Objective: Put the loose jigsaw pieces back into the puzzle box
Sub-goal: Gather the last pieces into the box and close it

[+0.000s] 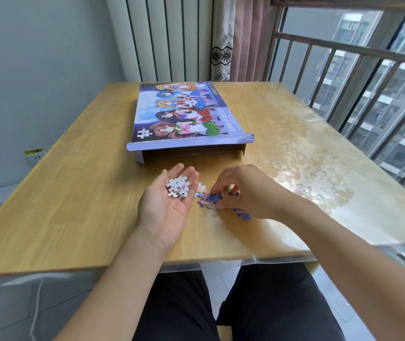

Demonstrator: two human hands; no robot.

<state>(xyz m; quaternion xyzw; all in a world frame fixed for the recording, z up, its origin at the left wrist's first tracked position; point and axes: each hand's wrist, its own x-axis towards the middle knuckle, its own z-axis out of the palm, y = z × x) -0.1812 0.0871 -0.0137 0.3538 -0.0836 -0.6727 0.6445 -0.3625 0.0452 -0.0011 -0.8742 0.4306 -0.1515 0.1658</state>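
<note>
The puzzle box [186, 112] lies flat in the middle of the wooden table, picture side up, its near end flap open toward me. My left hand [169, 205] is palm up in front of the box, fingers relaxed, carrying a small heap of pale jigsaw pieces [178, 187]. Just to its right, a cluster of blue and purple loose pieces [210, 199] lies on the table. My right hand [240, 190] is over that cluster with fingers curled down, pinching at pieces; its fingertips hide part of the pile.
The table [73, 193] carries a clear plastic cover that shines on its right half. A railing and window [368, 94] stand close on the right, a radiator [167, 38] and curtain behind. My legs show below the table's near edge.
</note>
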